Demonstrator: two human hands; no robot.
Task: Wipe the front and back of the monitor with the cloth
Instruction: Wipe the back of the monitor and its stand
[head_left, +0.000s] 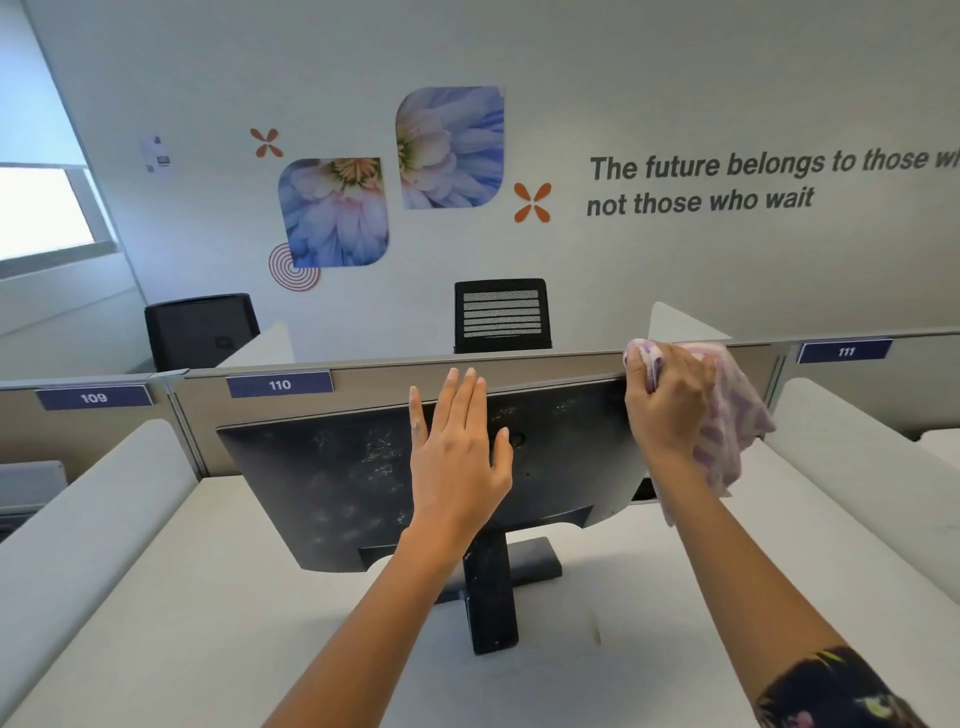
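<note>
– Monitor (337, 467): where does it sit?
– Mid-desk (208, 623) on its stand (491, 597), back panel toward the person, screen facing the far partition (208, 415). The panel is speckled with pale dust.
– And the hands?
– The left hand (457, 457) lies flat, fingers straight, against the upper middle of the panel. The right hand (667, 410) grips the bunched cloth (727, 431) at the top right corner, and the rest of the cloth hangs loose.
– So it's the back's turn. How should that go?
– Probably long passes from that corner leftward, then row by row downward, with the flat hand bracing against tilt. Spreading the cloth under the palm would cover more. The stand looks dusty too.
– Anything in the way?
– The partition runs just beyond the top edge, so reaching the front looks tight; turning the monitor may be easier. Dividers (857, 467) flank the desk, and a chair (501, 314) stands beyond.
</note>
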